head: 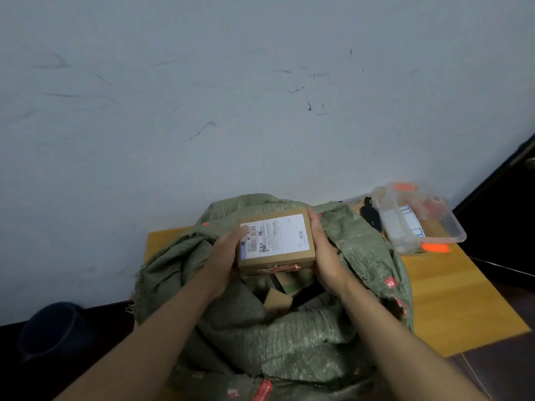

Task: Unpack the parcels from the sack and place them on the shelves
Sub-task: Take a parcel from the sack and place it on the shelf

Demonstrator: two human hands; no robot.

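A green woven sack point(304, 342) lies open on a wooden table, its mouth facing me. Above the mouth I hold a brown cardboard parcel point(285, 257) with a white shipping label on top. My left hand point(224, 256) grips its left end, thumb on the label. My right hand point(322, 250) clasps the right end, fingers along the side. More cardboard parcels point(278, 301) show inside the sack, partly hidden by the fabric.
A clear plastic tub point(447, 227) with orange clips stands at the table's point(451, 299) back right, a black object point(370, 215) beside it. A scuffed white wall rises behind. A dark bin point(55, 331) stands on the floor at the left. No shelves are in view.
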